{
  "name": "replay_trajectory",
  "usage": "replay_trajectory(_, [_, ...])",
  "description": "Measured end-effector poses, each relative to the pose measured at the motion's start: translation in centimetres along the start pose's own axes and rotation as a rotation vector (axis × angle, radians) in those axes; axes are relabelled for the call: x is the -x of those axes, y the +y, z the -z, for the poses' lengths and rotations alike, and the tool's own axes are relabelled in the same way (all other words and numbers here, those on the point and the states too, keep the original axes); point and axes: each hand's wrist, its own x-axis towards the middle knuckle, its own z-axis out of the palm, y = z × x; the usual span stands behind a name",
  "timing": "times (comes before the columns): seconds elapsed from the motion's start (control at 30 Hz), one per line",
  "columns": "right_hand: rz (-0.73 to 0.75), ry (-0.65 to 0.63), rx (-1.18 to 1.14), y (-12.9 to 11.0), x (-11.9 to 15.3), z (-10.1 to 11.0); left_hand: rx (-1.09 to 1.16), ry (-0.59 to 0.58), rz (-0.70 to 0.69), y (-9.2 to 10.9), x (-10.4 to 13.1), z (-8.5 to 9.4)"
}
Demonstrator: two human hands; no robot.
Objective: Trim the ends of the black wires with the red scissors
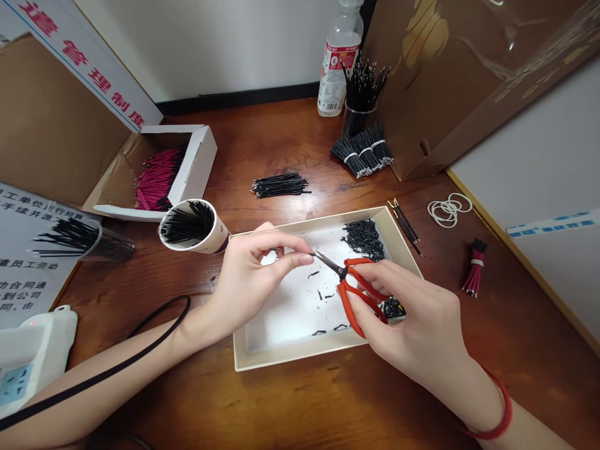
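Note:
In my right hand [412, 312] is a pair of small scissors [343, 272] with orange loop handles, the narrow blades pointing left. My left hand [262, 269] is closed, thumb and forefinger pinching what looks like a thin black wire, mostly hidden by the fingers. The scissor tips meet the pinched fingertips. Both hands are above a shallow cream-edged tray [290, 361] with a white bottom. Black offcuts [363, 239] are heaped in its far right corner, and a few scraps are scattered across the bottom.
Black wires lie in a loose pile [281, 185] behind the tray. A paper cup [218, 234] of wires and a white box [199, 162] of pink and black wires stand left. Banded bundles [363, 151], a bottle [332, 81], rubber bands [449, 209] and a carton [450, 94] are right.

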Motion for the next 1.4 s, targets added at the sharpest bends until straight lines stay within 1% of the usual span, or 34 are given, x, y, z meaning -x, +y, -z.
replay_trajectory(0.23, [-0.004,0.01,0.003,0.0,0.0,-0.1,-0.014,0.002,-0.009,0.0,0.0,0.0])
replay_trajectory(0.43, [-0.041,0.023,0.013,-0.1,0.0,-0.1,-0.009,0.006,-0.019,0.0,0.0,-0.1])
replay_trajectory(0.5, [-0.065,0.024,-0.004,0.0,-0.1,-0.1,-0.017,0.002,-0.022,0.0,0.0,0.0])
replay_trajectory(0.57, [-0.124,0.021,-0.049,0.1,-0.3,-0.2,-0.034,0.001,-0.019,-0.1,-0.1,0.0])
replay_trajectory(0.67, [-0.269,0.019,-0.192,0.2,-0.7,-0.3,-0.057,-0.012,0.007,-0.4,-0.2,0.2])
replay_trajectory(0.8, [-0.438,-0.006,-0.512,-0.1,-1.4,-0.3,-0.018,-0.067,0.06,-0.6,-0.3,0.2])
replay_trajectory(0.93, [-0.561,-0.079,-0.866,-1.0,-1.5,-0.4,-0.048,-0.114,0.032,-0.3,-0.3,-0.1])
replay_trajectory(1.07, [-0.708,-0.121,-1.129,-1.2,-1.3,-0.2,-0.078,-0.115,0.034,0.1,-0.3,-0.2])
replay_trajectory(1.13, [-0.782,-0.143,-1.231,-1.1,-1.3,0.0,-0.089,-0.112,0.04,0.2,-0.3,-0.2])
replay_trajectory(1.23, [-0.842,-0.156,-1.355,-1.1,-1.4,0.4,-0.09,-0.115,0.036,0.3,-0.2,-0.2])
replay_trajectory(1.4, [-0.937,-0.153,-1.423,-1.0,-1.6,0.5,-0.066,-0.114,0.047,0.2,-0.2,-0.2])
